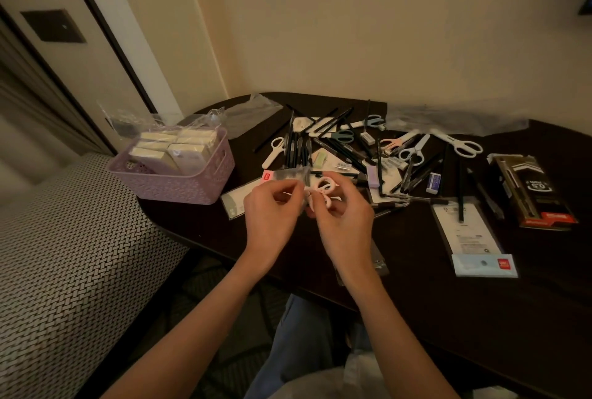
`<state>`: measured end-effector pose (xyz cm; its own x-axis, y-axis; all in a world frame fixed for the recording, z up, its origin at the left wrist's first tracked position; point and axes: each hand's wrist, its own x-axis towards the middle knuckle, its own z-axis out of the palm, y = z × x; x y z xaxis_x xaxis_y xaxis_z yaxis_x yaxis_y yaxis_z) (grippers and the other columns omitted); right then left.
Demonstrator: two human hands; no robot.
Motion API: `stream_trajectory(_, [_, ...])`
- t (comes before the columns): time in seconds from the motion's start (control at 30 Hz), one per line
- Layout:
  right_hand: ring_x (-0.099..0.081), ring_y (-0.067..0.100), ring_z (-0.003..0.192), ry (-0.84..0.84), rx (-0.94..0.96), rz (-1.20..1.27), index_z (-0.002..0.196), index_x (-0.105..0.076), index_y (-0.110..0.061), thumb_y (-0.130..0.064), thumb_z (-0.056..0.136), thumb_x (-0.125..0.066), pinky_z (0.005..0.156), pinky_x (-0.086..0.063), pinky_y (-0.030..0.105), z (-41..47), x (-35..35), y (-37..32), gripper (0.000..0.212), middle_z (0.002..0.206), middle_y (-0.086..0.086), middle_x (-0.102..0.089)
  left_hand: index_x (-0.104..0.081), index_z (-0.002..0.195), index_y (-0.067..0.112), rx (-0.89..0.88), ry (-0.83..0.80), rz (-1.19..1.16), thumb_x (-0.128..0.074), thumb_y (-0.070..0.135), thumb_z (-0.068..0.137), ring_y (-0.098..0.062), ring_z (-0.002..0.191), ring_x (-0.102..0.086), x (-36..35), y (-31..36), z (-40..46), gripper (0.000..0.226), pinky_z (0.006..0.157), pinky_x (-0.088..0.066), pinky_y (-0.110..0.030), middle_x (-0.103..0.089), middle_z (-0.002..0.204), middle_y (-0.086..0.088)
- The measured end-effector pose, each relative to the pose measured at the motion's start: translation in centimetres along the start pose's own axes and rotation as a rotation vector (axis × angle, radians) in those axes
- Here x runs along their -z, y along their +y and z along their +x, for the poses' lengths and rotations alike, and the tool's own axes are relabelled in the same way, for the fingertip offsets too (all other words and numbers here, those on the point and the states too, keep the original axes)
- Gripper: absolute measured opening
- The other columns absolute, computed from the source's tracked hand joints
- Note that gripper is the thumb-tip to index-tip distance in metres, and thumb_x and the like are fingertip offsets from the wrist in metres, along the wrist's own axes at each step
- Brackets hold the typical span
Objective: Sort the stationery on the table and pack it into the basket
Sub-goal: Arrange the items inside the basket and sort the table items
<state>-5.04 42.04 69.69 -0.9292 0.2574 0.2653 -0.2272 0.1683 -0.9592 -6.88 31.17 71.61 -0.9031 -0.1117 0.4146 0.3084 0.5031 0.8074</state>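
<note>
**At the counter's near edge: scissors being freed from a clear sleeve**

Across the dark counter the stationery lies unsorted, presumably tipped out so each kind can be picked over. Largest item: the lilac basket, set at the far left corner within easy reach of the left arm. It already holds pale boxed packs standing side by side, filling much of it; a crumpled clear bag sits just behind its rim.

Centre of counter: a loose heap of dark pens crossed with several scissors; one white pair lies apart toward the right. Right side: a black pen box and a flat printed pack, both apart from the heap.

Both hands hover above the near edge. Left hand: fingers pressed together, pinching the edge of a clear plastic sleeve with a red label. Right hand: fingers curled, pinching the pale pink scissors by the handle loops, just beside the sleeve. Judgement: the opposed grips suit pulling wrapper and scissors apart.

Small erasers lie scattered among the pens. Most of the task remains, with pens, scissors and erasers not yet packed.
</note>
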Motion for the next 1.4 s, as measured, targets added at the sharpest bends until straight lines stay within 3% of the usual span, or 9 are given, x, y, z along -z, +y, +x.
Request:
stream_trajectory(0.17, [-0.067,0.008,0.097,-0.135,-0.206,0.235,0.135,-0.052,-0.019,-0.016,0.097,-0.054,0.085,-0.057,0.03,0.3,-0.1,-0.4,0.039,0.113,-0.001,-0.065,-0.068,0.09,0.032,0.012,-0.023,0.003,-0.061,0.015,0.093,0.0,0.071,-0.066,-0.1,-0.2,0.0,0.018,0.065,-0.055,-0.025,-0.067,0.074,0.018])
stream_trajectory(0.23, [-0.066,0.007,0.1,-0.174,-0.227,0.262,0.137,-0.05,-0.017,-0.016,0.098,-0.052,0.087,-0.056,0.032,0.2,-0.1,-0.1,0.039,0.115,-0.002,-0.064,-0.067,0.089,0.034,0.035,-0.028,-0.004,-0.06,0.016,0.093,-0.003,0.071,-0.067,-0.2,-0.5,0.0,0.02,0.066,-0.057,-0.03,-0.068,0.074,0.017])
stream_trajectory(0.47, [-0.068,0.004,0.087,-0.116,-0.09,0.128,0.105,-0.067,-0.013,-0.015,0.087,-0.068,0.073,-0.055,0.017,0.8,0.7,0.2,0.017,0.095,-0.004,-0.07,-0.068,0.092,0.033,0.061,-0.043,-0.073,-0.06,0.016,0.094,-0.007,0.07,-0.068,0.0,-0.6,0.1,0.018,0.068,-0.059,-0.042,-0.07,0.077,0.011])
stream_trajectory(0.77, [-0.057,-0.001,0.07,0.032,-0.114,0.203,0.094,-0.069,-0.021,-0.015,0.086,-0.07,0.063,-0.048,0.013,0.8,-1.4,1.0,0.01,0.083,-0.001,-0.065,-0.072,0.101,0.019,0.09,-0.09,-0.148,-0.061,0.014,0.093,-0.008,0.074,-0.07,0.3,-0.1,0.5,0.015,0.068,-0.058,-0.026,-0.074,0.084,0.001])
stream_trajectory(0.9, [-0.059,0.002,0.079,-0.001,-0.031,0.121,0.102,-0.071,-0.016,-0.014,0.09,-0.065,0.066,-0.047,0.012,0.9,-1.4,1.3,0.014,0.093,-0.001,-0.067,-0.073,0.096,0.024,0.105,-0.083,-0.142,-0.063,0.019,0.092,-0.011,0.076,-0.07,0.8,-0.4,1.1,0.012,0.072,-0.059,-0.033,-0.073,0.08,0.004])
stream_trajectory(1.03, [-0.059,0.008,0.077,-0.048,0.049,0.036,0.095,-0.073,-0.018,-0.011,0.084,-0.07,0.066,-0.048,0.014,2.1,-1.0,1.2,0.013,0.088,0.0,-0.068,-0.073,0.096,0.021,0.079,-0.087,-0.121,-0.063,0.017,0.092,-0.008,0.071,-0.069,1.5,-0.2,1.9,0.011,0.065,-0.057,-0.023,-0.072,0.079,0.006])
stream_trajectory(1.2, [-0.064,0.006,0.08,-0.179,0.089,0.009,0.09,-0.074,-0.017,-0.013,0.082,-0.073,0.071,-0.051,0.015,4.4,-0.5,0.2,0.009,0.087,-0.004,-0.07,-0.073,0.099,0.015,-0.015,-0.132,0.049,-0.06,0.018,0.093,-0.005,0.066,-0.066,2.4,-0.5,3.7,0.015,0.062,-0.056,-0.023,-0.071,0.081,0.004])
stream_trajectory(1.33, [-0.063,0.005,0.081,-0.284,0.075,0.001,0.097,-0.069,-0.015,-0.003,0.081,-0.072,0.071,-0.051,0.019,6.8,-0.4,0.0,0.02,0.089,-0.005,-0.067,-0.073,0.098,0.013,-0.071,-0.181,0.185,-0.059,0.016,0.094,-0.001,0.061,-0.062,3.4,-0.3,5.6,0.015,0.06,-0.052,-0.019,-0.07,0.081,0.002])
stream_trajectory(1.4, [-0.059,0.005,0.096,-0.329,0.084,-0.065,0.119,-0.058,-0.016,-0.002,0.079,-0.074,0.075,-0.049,0.019,7.9,-0.6,0.1,0.045,0.108,-0.003,-0.061,-0.073,0.097,0.013,-0.108,-0.214,0.241,-0.059,0.017,0.094,-0.003,0.064,-0.063,4.0,0.1,6.5,0.015,0.065,-0.056,-0.028,-0.07,0.08,0.001])
